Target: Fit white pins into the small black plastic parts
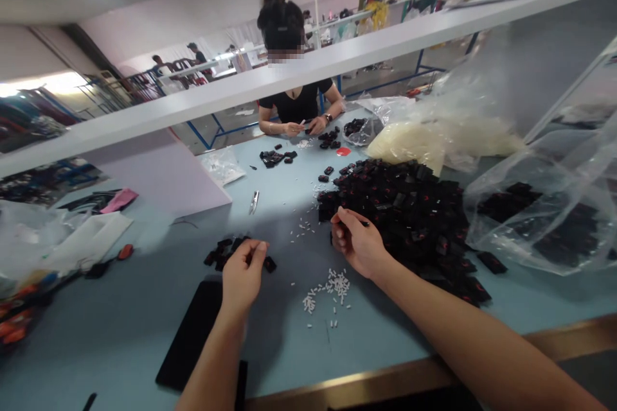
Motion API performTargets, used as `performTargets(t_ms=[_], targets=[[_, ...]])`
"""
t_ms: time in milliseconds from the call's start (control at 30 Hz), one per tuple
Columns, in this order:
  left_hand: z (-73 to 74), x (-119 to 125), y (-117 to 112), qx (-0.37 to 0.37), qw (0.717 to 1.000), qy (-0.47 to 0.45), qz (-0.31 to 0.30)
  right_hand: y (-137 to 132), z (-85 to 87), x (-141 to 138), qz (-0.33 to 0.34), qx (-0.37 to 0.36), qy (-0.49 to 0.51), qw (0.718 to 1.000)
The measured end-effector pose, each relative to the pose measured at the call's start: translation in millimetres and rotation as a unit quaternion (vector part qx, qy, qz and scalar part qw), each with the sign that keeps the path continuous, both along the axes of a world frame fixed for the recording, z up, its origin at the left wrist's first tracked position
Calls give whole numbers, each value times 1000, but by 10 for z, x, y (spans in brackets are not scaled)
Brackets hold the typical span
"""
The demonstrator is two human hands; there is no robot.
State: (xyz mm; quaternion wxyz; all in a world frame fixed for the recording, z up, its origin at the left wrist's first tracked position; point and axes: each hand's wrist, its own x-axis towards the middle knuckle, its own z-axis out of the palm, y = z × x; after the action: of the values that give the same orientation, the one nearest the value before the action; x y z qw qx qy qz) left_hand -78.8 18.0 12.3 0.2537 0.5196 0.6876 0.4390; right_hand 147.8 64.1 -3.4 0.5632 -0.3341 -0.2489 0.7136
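My left hand (245, 270) is closed, thumb against the curled fingers, over a small group of black pieces (224, 250); anything inside it is hidden. My right hand (359, 243) is closed too, fingertips pinched together, at the left edge of a big heap of black pieces (409, 199) with small red marks. A dark bit shows beside its fingers, but I cannot tell whether it is held. Between my hands and nearer to me lie many tiny white pellet-like parts (337, 286). A black flat slab (193, 334) lies under my left forearm.
Thread snips (254, 202) lie on the blue-grey table (274, 347). Clear plastic bags (544, 205) stand at the right. A white shelf (216, 96) crosses above the table. Opposite, a person (296, 106) handles small parts beside more black pieces (277, 157).
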Motion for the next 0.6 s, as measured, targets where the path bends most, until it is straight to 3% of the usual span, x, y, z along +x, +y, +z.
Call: performTargets(t_ms=[100, 200, 467, 533, 600], targets=[[64, -107, 9, -14, 969, 248, -14, -9, -4, -18, -4, 12, -23, 1000], [40, -111, -4, -64, 929, 354, -83, -23, -3, -34, -5, 25, -41, 999], [-98, -67, -57, -174, 864, 436, -183, -22, -56, -18, 0, 72, -135, 988], [-102, -30, -61, -167, 864, 436, -187, -42, -56, 7, 9, 141, -219, 965], [-97, 15, -65, -141, 875, 427, -177, -82, -45, 26, 21, 253, -312, 916]])
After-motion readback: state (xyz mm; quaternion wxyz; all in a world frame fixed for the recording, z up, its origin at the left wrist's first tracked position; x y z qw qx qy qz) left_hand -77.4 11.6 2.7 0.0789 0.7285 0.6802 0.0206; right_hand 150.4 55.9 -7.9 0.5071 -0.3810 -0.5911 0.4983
